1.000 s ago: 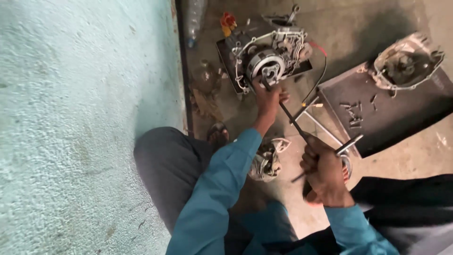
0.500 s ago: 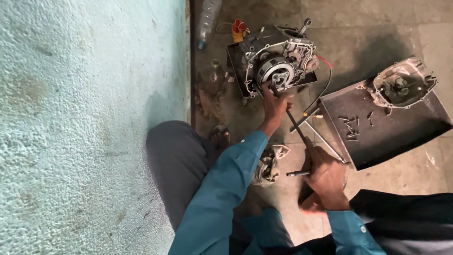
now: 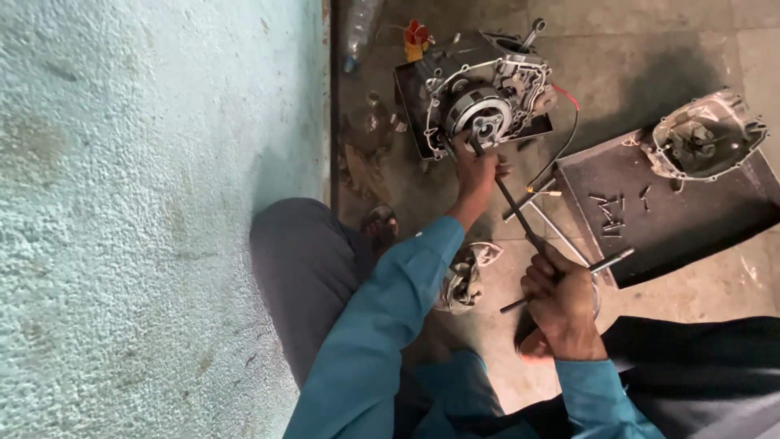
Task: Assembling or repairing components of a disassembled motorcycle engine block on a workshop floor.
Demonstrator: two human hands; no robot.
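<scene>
Seen from above, crouched on a grimy concrete floor (image 3: pixel 650 49) beside a pale green wall (image 3: pixel 146 203). Left arm in a teal sleeve (image 3: pixel 382 325) stretched far forward, wrist nearly straight, left hand (image 3: pixel 475 171) clenched around the far end of a long T-handle wrench (image 3: pixel 520 223), right at the round clutch hub (image 3: pixel 481 115) of an opened engine (image 3: pixel 487 89). Right arm bent close to the body, right hand (image 3: pixel 561 305) closed in a fist on the near end of the same wrench, its crossbar sticking out on both sides of the knuckles. Shaft running diagonally from near right to far left, tip seated against the hub centre; exact engagement hidden by the left-hand fingers.

Engine standing at the far middle of the floor, just right of the wall's foot. Dark metal tray (image 3: pixel 674 219) to the right, holding loose bolts (image 3: pixel 609 213), with a removed engine cover (image 3: pixel 700 138) lying at its far corner. Crumpled rag (image 3: pixel 463 276) on the floor between the knees. Plastic bottle (image 3: pixel 357 32) at the far left by the wall.
</scene>
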